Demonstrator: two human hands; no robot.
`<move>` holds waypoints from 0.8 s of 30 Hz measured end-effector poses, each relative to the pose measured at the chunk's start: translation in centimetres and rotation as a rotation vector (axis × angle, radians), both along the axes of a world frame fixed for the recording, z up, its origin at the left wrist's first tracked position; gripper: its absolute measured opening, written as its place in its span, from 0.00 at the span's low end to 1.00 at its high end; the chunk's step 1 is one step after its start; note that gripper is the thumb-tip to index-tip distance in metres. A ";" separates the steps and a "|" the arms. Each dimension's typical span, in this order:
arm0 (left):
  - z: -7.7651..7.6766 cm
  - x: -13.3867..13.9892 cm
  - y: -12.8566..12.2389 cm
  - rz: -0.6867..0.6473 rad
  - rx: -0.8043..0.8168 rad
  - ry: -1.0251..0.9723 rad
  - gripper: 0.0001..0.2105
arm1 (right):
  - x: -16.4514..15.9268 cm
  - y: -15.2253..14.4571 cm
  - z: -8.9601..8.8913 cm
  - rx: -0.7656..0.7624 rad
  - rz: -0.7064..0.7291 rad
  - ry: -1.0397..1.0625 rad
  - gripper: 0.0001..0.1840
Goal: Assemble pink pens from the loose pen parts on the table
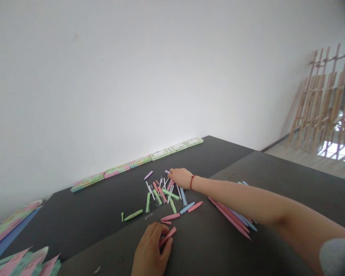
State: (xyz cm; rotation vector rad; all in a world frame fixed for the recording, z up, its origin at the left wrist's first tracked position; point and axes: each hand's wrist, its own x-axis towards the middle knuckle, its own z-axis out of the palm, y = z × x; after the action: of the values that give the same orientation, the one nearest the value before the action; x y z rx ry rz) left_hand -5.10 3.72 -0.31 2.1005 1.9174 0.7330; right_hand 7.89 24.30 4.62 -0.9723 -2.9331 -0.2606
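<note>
My left hand, at the near edge of the dark table, is closed around a dark pink pen barrel held between thumb and fingers. Across the pile, my right hand is closed at a light purple pen part, whose end shows at the fingertips. Below it lie loose pen pieces: white refill tubes, green barrels, red barrels and a blue barrel. Tapered pieces in green, blue and pink lie around the pile. A purple tapered piece lies behind it.
Under my right forearm lies a bundle of long pink and blue pens. Flat pastel boxes line the table's back edge by the wall. More pastel packs are at the near left. A wooden rack stands at the far right.
</note>
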 end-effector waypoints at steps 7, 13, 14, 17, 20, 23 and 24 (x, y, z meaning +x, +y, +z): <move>0.3 0.3 -0.1 -0.018 0.000 -0.013 0.06 | -1.4 1.8 -1.4 -0.047 0.082 0.004 0.12; 0.4 0.3 0.0 -0.013 0.022 -0.038 0.05 | 0.3 -0.8 0.5 -0.121 0.063 0.169 0.09; 0.3 0.3 0.0 -0.008 0.033 -0.059 0.06 | 0.8 -1.6 0.8 -0.148 0.051 0.205 0.09; 0.3 0.5 -0.2 0.056 0.097 -0.203 0.07 | 2.2 -4.5 1.1 -0.300 0.038 0.277 0.09; 0.4 1.1 -0.7 0.174 0.207 -0.485 0.12 | 3.3 -7.8 0.3 -0.841 0.087 0.432 0.08; 0.8 1.8 -1.3 0.204 0.232 -0.791 0.17 | 4.0 -10.7 -0.9 -1.518 0.082 0.747 0.08; 0.8 2.1 -1.4 0.186 0.205 -0.881 0.18 | 4.2 -11.5 -1.2 -1.625 0.083 0.802 0.08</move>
State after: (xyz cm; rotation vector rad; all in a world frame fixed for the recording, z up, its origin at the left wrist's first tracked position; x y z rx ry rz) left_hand -3.02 2.29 0.54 1.2997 1.5520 1.6073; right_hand 12.12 12.84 3.39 -0.5910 -1.8845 2.1146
